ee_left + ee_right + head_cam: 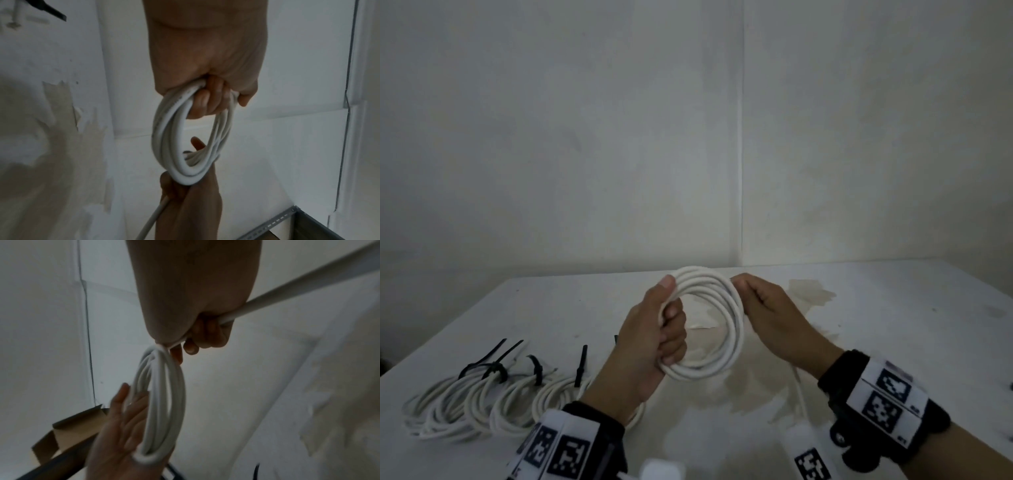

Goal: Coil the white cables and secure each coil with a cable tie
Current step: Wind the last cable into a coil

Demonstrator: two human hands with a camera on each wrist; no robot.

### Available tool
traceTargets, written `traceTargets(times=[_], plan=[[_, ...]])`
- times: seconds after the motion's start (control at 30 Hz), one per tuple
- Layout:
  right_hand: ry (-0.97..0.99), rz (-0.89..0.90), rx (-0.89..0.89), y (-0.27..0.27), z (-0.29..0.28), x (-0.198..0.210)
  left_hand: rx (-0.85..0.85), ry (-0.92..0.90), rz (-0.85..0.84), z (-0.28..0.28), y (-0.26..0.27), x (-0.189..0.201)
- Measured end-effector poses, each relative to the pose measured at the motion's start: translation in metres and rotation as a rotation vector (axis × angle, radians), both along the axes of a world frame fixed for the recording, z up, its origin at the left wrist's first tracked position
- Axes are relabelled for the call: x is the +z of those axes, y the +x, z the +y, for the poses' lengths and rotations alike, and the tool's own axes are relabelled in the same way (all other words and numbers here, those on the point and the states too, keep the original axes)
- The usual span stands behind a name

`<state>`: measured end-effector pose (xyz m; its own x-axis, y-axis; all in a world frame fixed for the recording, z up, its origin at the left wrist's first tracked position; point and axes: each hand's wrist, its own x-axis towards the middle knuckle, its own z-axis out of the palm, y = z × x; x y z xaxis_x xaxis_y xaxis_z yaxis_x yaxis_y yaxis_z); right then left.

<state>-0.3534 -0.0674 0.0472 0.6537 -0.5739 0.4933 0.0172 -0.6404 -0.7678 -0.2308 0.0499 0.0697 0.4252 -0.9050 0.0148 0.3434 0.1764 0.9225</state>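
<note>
A coil of white cable (736,329) is held upright above the table, between both hands. My left hand (667,318) grips its left side, thumb on top and fingers curled through the ring. My right hand (743,291) pinches the upper right of the coil, and the loose tail (799,394) runs from it down toward me. In the left wrist view the coil (164,146) hangs from my left hand's fingers (205,100), with my right hand (189,203) below it. In the right wrist view my right hand (195,331) grips the tail (287,293) above the coil (164,402).
Several finished coils (482,404) bound with black cable ties (493,366) lie in a row at the table's front left. The white table (893,308) is stained in the middle and meets a wall behind. A cardboard box (68,431) stands beyond the table's edge.
</note>
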Motion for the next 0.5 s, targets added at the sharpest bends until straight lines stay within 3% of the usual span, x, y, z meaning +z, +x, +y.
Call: traceTargets(times=[0.1, 0.37, 0.5], plan=[[0.25, -0.035, 0.043, 0.002, 0.021, 0.003, 0.037, -0.064, 0.064, -0.002, -0.004, -0.001], [0.42, -0.175, 0.055, 0.014, 0.035, 0.005, 0.182, -0.114, 0.035, -0.009, -0.006, -0.01], [0.265, -0.152, -0.044, 0.012, 0.028, 0.004, 0.134, -0.091, -0.047, -0.01, -0.005, -0.02]])
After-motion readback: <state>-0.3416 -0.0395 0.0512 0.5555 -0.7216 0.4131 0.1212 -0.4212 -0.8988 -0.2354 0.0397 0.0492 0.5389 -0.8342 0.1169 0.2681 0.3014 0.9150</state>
